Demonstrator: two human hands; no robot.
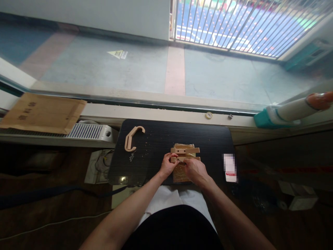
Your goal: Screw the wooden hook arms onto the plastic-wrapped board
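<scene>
Two short pale wooden bars lie crosswise on a brown tape-covered pad [180, 176] on the table. The far wooden bar [192, 150] has two dark holes. My left hand [168, 164] is closed on the left end of the near wooden bar [195, 158]. Closed over the same bar from the right, my right hand [195, 170] grips a thin dark tool [180, 161], whose tip points at the bar near my left fingertips. Its handle is hidden in my fingers, so its kind is unclear.
A hooked wooden piece [128, 140] lies on the black table [161, 133] at left, with several screws [132, 157] beside it. A phone-like object [230, 170] sits at the right edge. A tape roll [208, 115] rests on the windowsill, and a cardboard envelope [44, 113] on the radiator.
</scene>
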